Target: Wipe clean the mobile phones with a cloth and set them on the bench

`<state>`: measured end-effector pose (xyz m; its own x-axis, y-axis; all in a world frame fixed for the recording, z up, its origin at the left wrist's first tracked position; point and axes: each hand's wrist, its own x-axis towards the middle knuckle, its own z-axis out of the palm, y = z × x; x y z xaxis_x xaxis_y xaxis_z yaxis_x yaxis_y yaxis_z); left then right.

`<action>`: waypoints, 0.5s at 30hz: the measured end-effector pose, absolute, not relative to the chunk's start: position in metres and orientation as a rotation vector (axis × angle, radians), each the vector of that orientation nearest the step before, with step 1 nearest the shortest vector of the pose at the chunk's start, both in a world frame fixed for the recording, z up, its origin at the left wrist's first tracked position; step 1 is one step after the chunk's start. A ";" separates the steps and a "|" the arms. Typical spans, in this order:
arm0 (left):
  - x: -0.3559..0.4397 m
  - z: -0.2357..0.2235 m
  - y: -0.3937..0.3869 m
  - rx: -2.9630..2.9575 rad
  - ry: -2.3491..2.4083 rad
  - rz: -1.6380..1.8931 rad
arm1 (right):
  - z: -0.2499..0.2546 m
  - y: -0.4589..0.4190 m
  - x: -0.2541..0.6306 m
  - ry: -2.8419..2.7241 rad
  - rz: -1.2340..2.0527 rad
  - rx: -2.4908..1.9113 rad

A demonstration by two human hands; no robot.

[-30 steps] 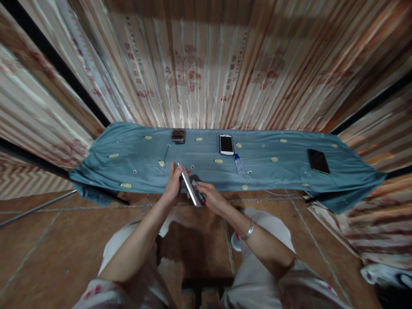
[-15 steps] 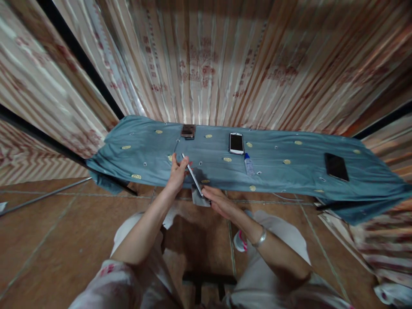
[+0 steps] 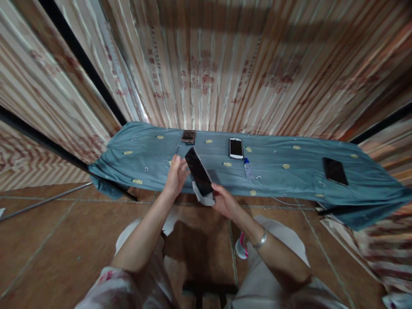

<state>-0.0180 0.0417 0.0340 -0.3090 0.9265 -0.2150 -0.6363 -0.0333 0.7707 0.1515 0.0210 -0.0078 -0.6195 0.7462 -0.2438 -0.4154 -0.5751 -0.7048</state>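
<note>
A black-screened smartphone (image 3: 199, 171) is tilted in the air over the near edge of the cloth-covered table, its dark face toward me. My right hand (image 3: 222, 201) grips its lower right corner, thumb on the front edge. A pale grey cloth or wipe (image 3: 203, 198) hangs behind the phone's lower end, by the right fingers. My left hand (image 3: 176, 177) is beside the phone's left edge, fingers apart; whether a fingertip touches the phone is hard to see. A thin dark stick-like thing (image 3: 178, 149) shows just past the left fingertips, partly hidden.
On the blue tablecloth (image 3: 273, 184) lie a white-framed phone (image 3: 236, 148), a small blue-capped bottle (image 3: 248, 168), a black phone or tablet (image 3: 335, 171) at right and a small blurred-out item (image 3: 189, 137) at the back. Black poles (image 3: 83, 60) and striped curtains enclose the table.
The phone has turned from edge-on to showing its dark face. My left fingers have loosened from its edge, while my right hand still holds its lower end.
</note>
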 end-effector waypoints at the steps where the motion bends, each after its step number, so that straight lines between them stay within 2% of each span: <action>1: -0.019 0.035 0.042 0.421 0.951 1.662 | -0.005 0.023 0.153 -0.761 2.238 -0.671; 8: -0.006 0.028 0.035 0.418 0.810 1.416 | 0.008 0.019 0.152 -0.542 2.433 -0.478; 15: 0.006 0.036 0.027 0.383 0.754 1.295 | 0.002 0.020 0.151 -0.499 2.431 -0.576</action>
